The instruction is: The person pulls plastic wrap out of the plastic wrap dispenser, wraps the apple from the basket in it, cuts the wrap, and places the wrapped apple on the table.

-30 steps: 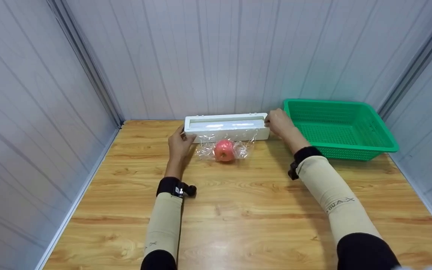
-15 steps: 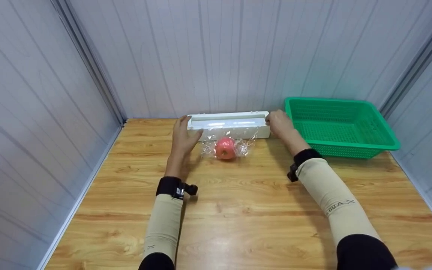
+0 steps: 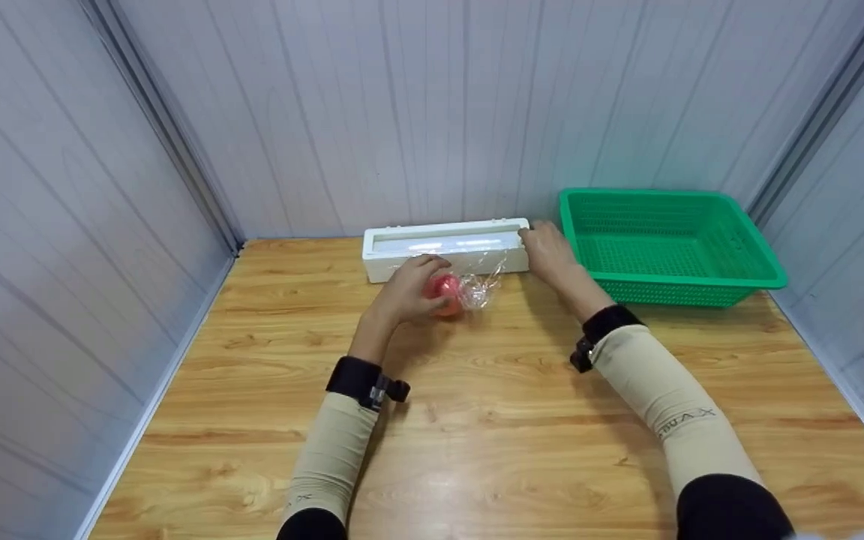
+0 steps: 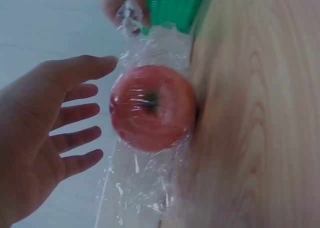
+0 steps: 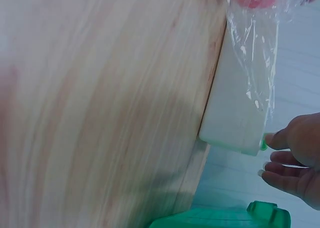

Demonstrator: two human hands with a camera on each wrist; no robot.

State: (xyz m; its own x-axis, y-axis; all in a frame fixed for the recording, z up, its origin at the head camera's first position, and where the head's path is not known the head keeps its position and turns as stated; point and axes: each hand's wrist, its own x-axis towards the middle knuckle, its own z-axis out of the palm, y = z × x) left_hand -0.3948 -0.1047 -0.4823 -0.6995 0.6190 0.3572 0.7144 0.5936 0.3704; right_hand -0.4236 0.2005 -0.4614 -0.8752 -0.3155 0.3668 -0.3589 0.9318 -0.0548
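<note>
A red apple (image 3: 445, 291) under clear cling film (image 4: 140, 183) sits in front of a long white cling film dispenser (image 3: 394, 266). My left hand (image 3: 409, 289) is beside the apple, with thumb and fingers spread. In the left wrist view, a gap shows between this left hand (image 4: 55, 118) and the apple (image 4: 155, 115). At the dispenser's right end, my right hand (image 3: 548, 251) has its fingers curled at the corner. The right wrist view shows that thumb at a small green tab (image 5: 263, 143) on the dispenser's end. Part of the apple is hidden behind my left hand in the head view.
A green plastic basket (image 3: 672, 291) stands at the right, close to my right hand. A pale panel wall (image 3: 417, 112) rises behind the dispenser. Wooden table surface (image 3: 477, 420) stretches toward me.
My left hand has left the dispenser's left end and moved right and nearer to me, up to the apple. My right hand stays at the dispenser's right end.
</note>
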